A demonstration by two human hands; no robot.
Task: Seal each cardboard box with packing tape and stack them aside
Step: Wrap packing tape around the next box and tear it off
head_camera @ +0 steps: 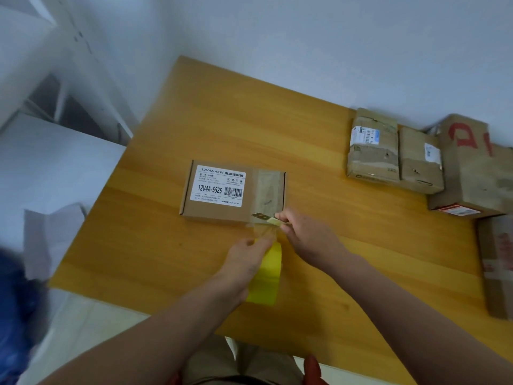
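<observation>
A flat cardboard box [222,215] with a white label lies in the middle of the wooden table [194,120]. A strip of clear tape [268,187] crosses its right end and runs down to a yellow tape roll [268,273]. My left hand [247,259] grips the roll just in front of the box. My right hand [305,234] pinches a small utility knife [266,217], its blade at the tape by the box's near edge.
Several taped cardboard boxes [373,145] sit together at the table's right side, the largest [474,168] with red print. Another box [497,268] lies at the right edge. A white wall is behind, white furniture to the left.
</observation>
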